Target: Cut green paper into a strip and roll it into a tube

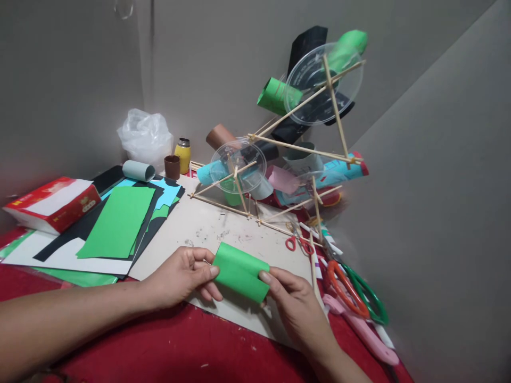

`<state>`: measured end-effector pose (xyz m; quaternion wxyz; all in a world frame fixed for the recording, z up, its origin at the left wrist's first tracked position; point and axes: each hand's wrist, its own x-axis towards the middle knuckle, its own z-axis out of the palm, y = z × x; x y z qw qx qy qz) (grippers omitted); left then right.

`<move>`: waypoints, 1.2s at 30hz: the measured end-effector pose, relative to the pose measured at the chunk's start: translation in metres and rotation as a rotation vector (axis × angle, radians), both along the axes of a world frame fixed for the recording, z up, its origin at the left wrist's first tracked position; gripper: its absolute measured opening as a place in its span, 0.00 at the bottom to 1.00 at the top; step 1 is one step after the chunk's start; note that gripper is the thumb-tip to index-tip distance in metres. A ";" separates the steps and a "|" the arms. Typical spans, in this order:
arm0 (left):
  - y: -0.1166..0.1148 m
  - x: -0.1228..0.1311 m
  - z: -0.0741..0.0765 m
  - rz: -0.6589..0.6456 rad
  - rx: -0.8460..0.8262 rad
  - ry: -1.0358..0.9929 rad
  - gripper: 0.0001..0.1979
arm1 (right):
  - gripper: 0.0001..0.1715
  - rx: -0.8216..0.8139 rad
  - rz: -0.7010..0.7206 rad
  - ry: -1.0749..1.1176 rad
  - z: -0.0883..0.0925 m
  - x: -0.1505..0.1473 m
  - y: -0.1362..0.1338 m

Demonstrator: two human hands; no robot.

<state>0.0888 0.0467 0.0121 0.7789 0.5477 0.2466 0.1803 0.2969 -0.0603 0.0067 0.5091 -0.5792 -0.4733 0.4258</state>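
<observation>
Between my hands is a green paper tube (242, 271), rolled from a sheet and held over the beige board (263, 322). My left hand (195, 272) pinches its left end with thumb and fingers. At the tube's right end my right hand (289, 290) grips the edge, thumb on top; some of its fingers are hidden behind. Left of my hands, a cut green sheet (120, 221) lies over black and white paper. Past the tube stands a stick frame (219, 206) with a clear plastic lid and coloured paper tubes.
Red-handled scissors (299, 244), large scissors with orange and green handles (355, 295) and a pink glue gun (365, 330) lie at right. A taller wheel-like lid (323, 85) rises behind. A red tissue pack (51, 205), a yellow bottle (183, 155) and a plastic bag (146, 137) are left.
</observation>
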 end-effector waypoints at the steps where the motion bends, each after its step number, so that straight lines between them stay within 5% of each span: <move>1: 0.000 0.000 0.000 0.003 -0.006 0.000 0.20 | 0.20 0.005 0.003 -0.011 0.000 0.000 -0.001; 5: 0.002 0.001 0.000 0.018 -0.025 0.008 0.19 | 0.26 0.042 0.029 -0.005 0.000 0.000 -0.002; 14: 0.001 0.001 0.003 0.017 -0.004 0.049 0.21 | 0.16 0.033 -0.005 -0.064 0.019 -0.014 0.003; 25: -0.001 0.000 0.002 -0.002 0.078 0.045 0.20 | 0.17 -0.052 -0.055 0.034 0.005 -0.006 0.005; 36: 0.000 0.001 0.000 -0.032 -0.032 0.064 0.21 | 0.13 -0.028 -0.055 0.050 0.011 -0.008 0.003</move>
